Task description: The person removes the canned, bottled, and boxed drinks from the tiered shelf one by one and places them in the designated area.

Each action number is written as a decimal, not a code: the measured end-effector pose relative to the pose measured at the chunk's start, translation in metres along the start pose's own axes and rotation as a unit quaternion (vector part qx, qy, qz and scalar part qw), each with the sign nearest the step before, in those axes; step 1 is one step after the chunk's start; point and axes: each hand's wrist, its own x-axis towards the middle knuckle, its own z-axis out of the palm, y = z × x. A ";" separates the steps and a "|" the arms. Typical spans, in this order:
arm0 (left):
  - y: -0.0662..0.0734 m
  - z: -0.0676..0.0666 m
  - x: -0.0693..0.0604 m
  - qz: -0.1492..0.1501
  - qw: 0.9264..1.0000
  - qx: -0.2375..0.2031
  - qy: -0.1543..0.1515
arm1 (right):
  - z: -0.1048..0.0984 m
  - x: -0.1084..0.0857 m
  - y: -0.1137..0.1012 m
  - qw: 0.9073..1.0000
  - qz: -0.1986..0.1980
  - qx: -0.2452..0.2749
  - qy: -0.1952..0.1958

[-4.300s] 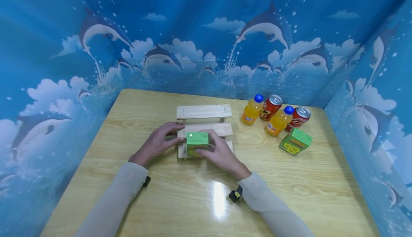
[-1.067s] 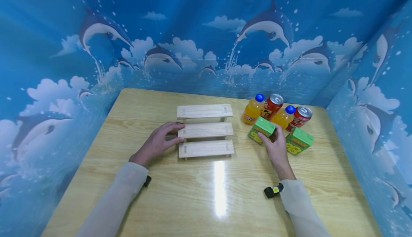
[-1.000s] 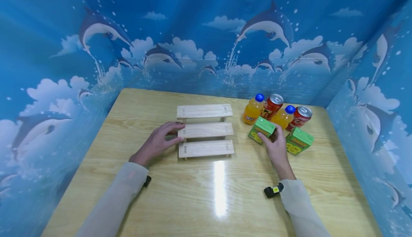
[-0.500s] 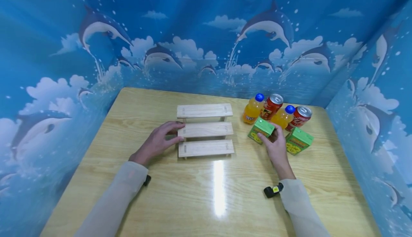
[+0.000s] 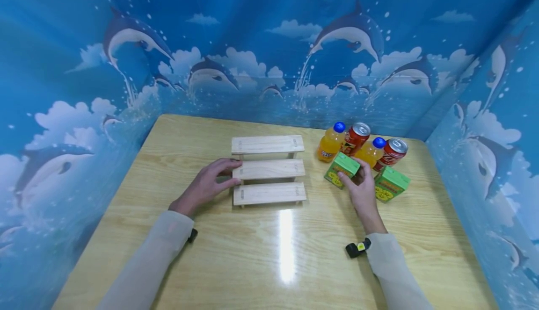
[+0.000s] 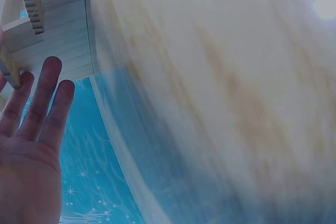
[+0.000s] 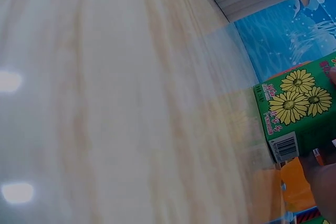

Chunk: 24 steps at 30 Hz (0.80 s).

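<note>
My right hand (image 5: 362, 191) holds a green drink carton (image 5: 342, 166) with yellow flowers between thumb and fingers, right of the wooden rack. The carton's flower side (image 7: 294, 106) and barcode show in the right wrist view, low over or on the tabletop; I cannot tell which. A second green carton (image 5: 391, 183) stands to the right of that hand. My left hand (image 5: 206, 183) is at the left end of the three-step wooden rack (image 5: 269, 193), thumb and index at its side. Three straight fingers (image 6: 50, 77) show beside the rack in the left wrist view.
Behind the held carton stand two orange drink bottles with blue caps, a left one (image 5: 330, 144) and a right one (image 5: 370, 153). Two red cans (image 5: 357, 137) are beside them. A dolphin-printed curtain (image 5: 269, 67) borders the table (image 5: 236, 254).
Over four seconds, the right hand has carried the carton from the rack's lowest step rightward to the other drinks. During the last second, hands and carton have hardly moved; the left hand stays put.
</note>
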 end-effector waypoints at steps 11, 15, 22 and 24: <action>0.001 0.001 0.000 0.002 1.000 0.006 0.002 | 0.000 -0.002 -0.012 0.997 -0.066 0.031 0.002; 0.000 0.001 0.000 0.002 1.000 0.011 0.002 | 0.002 -0.002 -0.018 0.995 -0.098 0.033 0.005; -0.002 0.001 0.001 0.001 1.000 0.019 0.006 | 0.004 0.002 -0.029 0.987 -0.159 0.017 0.015; -0.002 0.001 0.000 0.001 1.000 0.020 0.007 | 0.003 0.004 -0.032 0.986 -0.167 0.012 0.017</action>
